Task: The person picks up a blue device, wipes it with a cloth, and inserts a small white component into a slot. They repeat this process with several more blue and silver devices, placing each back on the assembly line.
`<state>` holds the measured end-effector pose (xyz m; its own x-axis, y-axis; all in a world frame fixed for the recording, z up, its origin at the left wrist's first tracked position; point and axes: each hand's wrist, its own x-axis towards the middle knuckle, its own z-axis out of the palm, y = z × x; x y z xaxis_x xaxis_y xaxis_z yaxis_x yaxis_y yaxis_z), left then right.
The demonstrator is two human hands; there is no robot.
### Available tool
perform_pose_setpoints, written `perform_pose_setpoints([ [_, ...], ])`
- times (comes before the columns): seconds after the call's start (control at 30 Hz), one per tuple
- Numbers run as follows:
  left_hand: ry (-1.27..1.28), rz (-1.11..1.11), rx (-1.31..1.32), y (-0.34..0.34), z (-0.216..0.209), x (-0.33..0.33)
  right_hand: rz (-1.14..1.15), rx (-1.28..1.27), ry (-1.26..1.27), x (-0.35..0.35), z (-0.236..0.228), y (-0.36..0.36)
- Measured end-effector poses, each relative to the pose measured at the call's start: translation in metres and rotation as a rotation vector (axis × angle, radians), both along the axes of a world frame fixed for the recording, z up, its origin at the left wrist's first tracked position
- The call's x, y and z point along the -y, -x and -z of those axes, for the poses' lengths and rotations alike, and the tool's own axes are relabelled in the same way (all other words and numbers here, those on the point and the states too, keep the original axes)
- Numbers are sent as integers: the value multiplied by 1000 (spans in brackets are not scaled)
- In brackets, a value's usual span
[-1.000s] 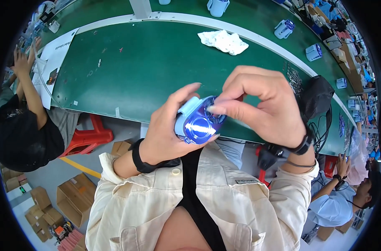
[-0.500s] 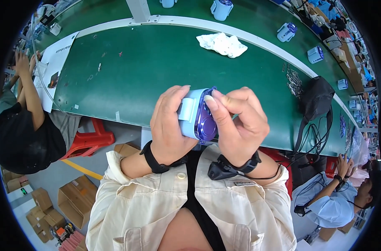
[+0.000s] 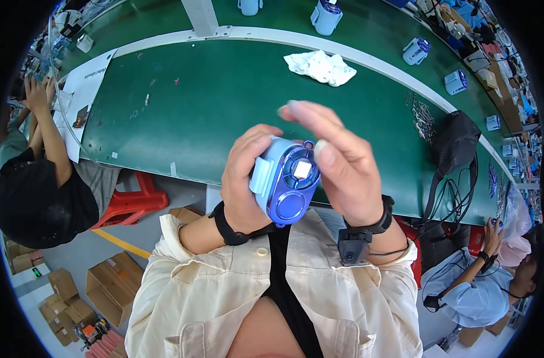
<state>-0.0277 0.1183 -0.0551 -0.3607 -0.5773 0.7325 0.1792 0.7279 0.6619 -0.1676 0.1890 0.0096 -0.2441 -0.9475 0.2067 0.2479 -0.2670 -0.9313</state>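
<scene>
In my left hand [image 3: 246, 179] is a light blue device [image 3: 287, 190], my fingers wrapped round its side. Its glossy dark blue top is turned up and carries a round grille, a raised disc and a small loop at the far end. A small white square piece [image 3: 302, 170] sits over the grille. My right hand [image 3: 349, 161] is open just right of the device, thumb and fingers apart with nothing between them. The thumb tip is close to the device's edge; whether it touches, I cannot tell.
On the green table [image 3: 206, 107] lie a crumpled white plastic bag [image 3: 321, 67], a pile of metal clips [image 3: 423, 121] and a black bag [image 3: 456, 138] with cables. Beyond the white rail stand several similar blue devices [image 3: 327, 17]. Co-workers sit at left and right; cardboard boxes [image 3: 112, 286] are on the floor.
My right hand has opened and drawn off the device's top, where its thumb and fingers were pinching. The white square piece now shows there. My left hand has tilted the top further up.
</scene>
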Motion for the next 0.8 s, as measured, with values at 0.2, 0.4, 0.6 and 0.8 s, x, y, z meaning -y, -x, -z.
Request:
perform_pose_setpoints([
  [0.2, 129, -134, 77, -6, -2, 0, -233, 95, 15, 3, 1, -13],
  [0.4, 151, -134, 89, -7, 1, -1, -259, 77, 150, 6, 16, -12],
  [0.6, 93, -111, 17, 1, 16, 5, -224, 55, 78, 10, 15, -14],
  [0.8, -61, -88, 12, 0, 7, -7, -282, 354, -24, 11, 7, -14],
])
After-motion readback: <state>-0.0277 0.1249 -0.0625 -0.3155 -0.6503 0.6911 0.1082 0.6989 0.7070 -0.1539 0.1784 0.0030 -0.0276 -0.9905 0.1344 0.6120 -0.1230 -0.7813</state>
